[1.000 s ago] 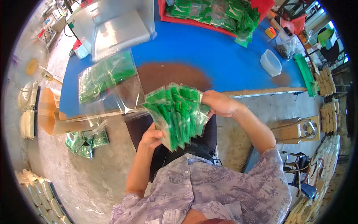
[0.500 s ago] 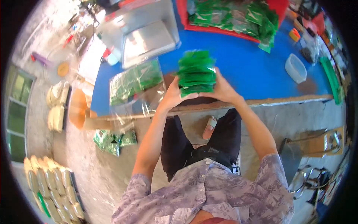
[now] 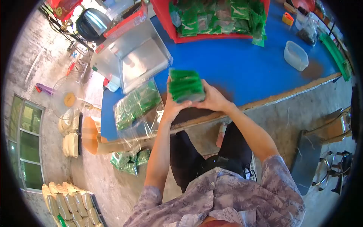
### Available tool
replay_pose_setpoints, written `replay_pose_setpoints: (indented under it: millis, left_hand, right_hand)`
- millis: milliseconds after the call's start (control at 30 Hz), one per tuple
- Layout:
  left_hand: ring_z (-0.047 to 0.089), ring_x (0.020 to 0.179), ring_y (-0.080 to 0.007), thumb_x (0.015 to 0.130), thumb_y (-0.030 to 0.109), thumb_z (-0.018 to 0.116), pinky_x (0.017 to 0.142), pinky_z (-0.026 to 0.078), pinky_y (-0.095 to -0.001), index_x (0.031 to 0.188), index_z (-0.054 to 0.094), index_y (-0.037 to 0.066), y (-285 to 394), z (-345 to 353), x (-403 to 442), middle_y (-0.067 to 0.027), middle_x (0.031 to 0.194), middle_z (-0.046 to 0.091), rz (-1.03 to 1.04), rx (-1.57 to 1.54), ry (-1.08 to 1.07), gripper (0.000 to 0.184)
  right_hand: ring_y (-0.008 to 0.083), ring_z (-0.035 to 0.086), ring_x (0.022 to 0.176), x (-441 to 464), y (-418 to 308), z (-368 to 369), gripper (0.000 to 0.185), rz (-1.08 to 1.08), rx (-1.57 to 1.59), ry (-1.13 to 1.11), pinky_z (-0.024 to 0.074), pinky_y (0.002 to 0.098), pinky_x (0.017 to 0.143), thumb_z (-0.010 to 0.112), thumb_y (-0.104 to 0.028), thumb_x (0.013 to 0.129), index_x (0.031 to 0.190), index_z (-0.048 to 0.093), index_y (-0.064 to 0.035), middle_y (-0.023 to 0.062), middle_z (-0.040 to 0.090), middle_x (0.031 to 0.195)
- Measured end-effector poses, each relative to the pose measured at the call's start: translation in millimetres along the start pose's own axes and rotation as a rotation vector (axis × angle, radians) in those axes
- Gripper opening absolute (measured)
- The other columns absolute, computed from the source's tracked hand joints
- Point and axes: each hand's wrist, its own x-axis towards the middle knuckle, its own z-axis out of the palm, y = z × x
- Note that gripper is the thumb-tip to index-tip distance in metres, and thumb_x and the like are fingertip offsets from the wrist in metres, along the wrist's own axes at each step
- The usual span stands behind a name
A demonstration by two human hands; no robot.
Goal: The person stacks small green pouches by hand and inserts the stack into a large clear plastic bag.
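Note:
Between my two hands is a stack of green packets [image 3: 185, 84], raised above the near edge of the blue table [image 3: 219, 56]. My left hand [image 3: 174, 106] grips its left side and underside, thumb along the near face. On the other side my right hand [image 3: 212, 97] closes around the right side. The stack is slightly blurred. Left of my left hand lies a clear plastic bag [image 3: 138, 104] with green packets inside, its loose end hanging over the table edge.
A red bin [image 3: 211, 39] full of green packets stands at the back. A clear tray [image 3: 145, 56] is at the back left. At right are a translucent tub [image 3: 296, 56], an orange object [image 3: 287, 19] and a long green strip [image 3: 334, 55]. Filled bags [image 3: 70, 202] stand on the floor at lower left.
The view has turned, so the table appears tilted. Both hands still hold the stack, which sits a little lower and further left in view.

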Motion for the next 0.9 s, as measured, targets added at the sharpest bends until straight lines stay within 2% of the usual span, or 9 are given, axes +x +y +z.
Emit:
replay_pose_setpoints:
  millis: [100, 233, 267, 367, 533, 633, 667, 767, 900]
  left_hand:
    - [0.045, 0.138, -0.0249, 0.066, 0.015, 0.095, 0.115, 0.037, -0.0416, 0.163, 0.005, 0.013, 10, 2, -5, -0.0095, 0.149, 0.044, -0.021, -0.208, 0.017, 0.133]
    - [0.050, 0.134, -0.0252, 0.070, 0.008, 0.091, 0.114, 0.039, -0.0413, 0.158, 0.019, 0.010, -2, 7, -15, -0.0098, 0.144, 0.050, -0.127, -0.175, 0.004, 0.114]
    - [0.050, 0.133, -0.0239, 0.072, 0.007, 0.090, 0.113, 0.040, -0.0418, 0.154, 0.027, 0.009, 0, 11, -18, -0.0095, 0.141, 0.051, -0.026, -0.198, 0.042, 0.104]
    - [0.051, 0.131, -0.0233, 0.073, 0.007, 0.090, 0.112, 0.041, -0.0410, 0.151, 0.029, 0.008, -3, 11, -24, -0.0092, 0.139, 0.052, -0.124, -0.104, 0.118, 0.099]
    - [0.053, 0.127, -0.0225, 0.081, 0.011, 0.085, 0.109, 0.042, -0.0379, 0.151, 0.032, 0.006, 13, 25, -32, -0.0087, 0.139, 0.053, 0.103, -0.122, 0.170, 0.088]
    - [0.050, 0.130, -0.0227, 0.083, 0.015, 0.084, 0.111, 0.040, -0.0386, 0.152, 0.030, 0.006, -2, 14, -34, -0.0086, 0.142, 0.050, -0.066, -0.072, 0.230, 0.087]
    - [0.047, 0.133, -0.0223, 0.085, 0.020, 0.083, 0.113, 0.038, -0.0384, 0.153, 0.029, 0.006, -12, 16, -33, -0.0091, 0.144, 0.048, -0.007, -0.174, 0.244, 0.088]
    - [0.045, 0.134, -0.0222, 0.086, 0.025, 0.083, 0.114, 0.036, -0.0384, 0.152, 0.029, 0.005, -9, 28, -36, -0.0093, 0.143, 0.048, 0.069, -0.394, 0.295, 0.087]
    - [0.048, 0.132, -0.0226, 0.076, 0.018, 0.091, 0.110, 0.042, -0.0386, 0.150, 0.022, 0.004, -15, 23, -34, -0.0111, 0.138, 0.050, 0.017, -0.014, 0.147, 0.102]
  right_hand:
    - [0.0400, 0.056, 0.126, -8, 0, 0, 0.100, -0.076, 0.048, -0.004, 0.0457, 0.0444, 0.105, 0.092, -0.030, 0.069, 0.145, 0.032, -0.0044, 0.0257, 0.058, 0.132]
    - [0.0394, 0.054, 0.130, -7, 0, 3, 0.103, -0.089, 0.054, 0.048, 0.0429, 0.0434, 0.108, 0.093, -0.027, 0.068, 0.146, 0.030, -0.0037, 0.0263, 0.056, 0.135]
    - [0.0389, 0.055, 0.128, -9, 1, 1, 0.105, -0.079, 0.040, 0.039, 0.0436, 0.0438, 0.106, 0.093, -0.028, 0.068, 0.147, 0.029, -0.0035, 0.0257, 0.057, 0.134]
    - [0.0390, 0.056, 0.126, -15, -7, 1, 0.105, -0.029, 0.001, -0.016, 0.0449, 0.0451, 0.104, 0.093, -0.028, 0.068, 0.147, 0.029, -0.0033, 0.0254, 0.057, 0.132]
    - [0.0440, 0.056, 0.123, -13, -8, 4, 0.096, 0.006, 0.063, -0.016, 0.0464, 0.0480, 0.101, 0.091, -0.027, 0.068, 0.141, 0.034, -0.0035, 0.0283, 0.058, 0.129]
    - [0.0396, 0.060, 0.119, -15, 2, 9, 0.095, -0.101, -0.079, 0.040, 0.0472, 0.0460, 0.097, 0.092, -0.025, 0.069, 0.142, 0.034, -0.0034, 0.0245, 0.061, 0.124]
    - [0.0411, 0.060, 0.119, -13, 4, 13, 0.094, -0.210, -0.057, 0.091, 0.0476, 0.0463, 0.096, 0.092, -0.026, 0.069, 0.141, 0.035, -0.0035, 0.0249, 0.060, 0.124]
    - [0.0428, 0.057, 0.121, -9, -6, 9, 0.098, 0.012, -0.040, 0.003, 0.0469, 0.0465, 0.099, 0.092, -0.027, 0.068, 0.143, 0.033, -0.0035, 0.0250, 0.056, 0.131]
    - [0.0446, 0.050, 0.127, -10, 6, 6, 0.091, -0.068, -0.239, 0.016, 0.0422, 0.0507, 0.104, 0.091, -0.031, 0.066, 0.134, 0.039, -0.0015, 0.0277, 0.055, 0.130]
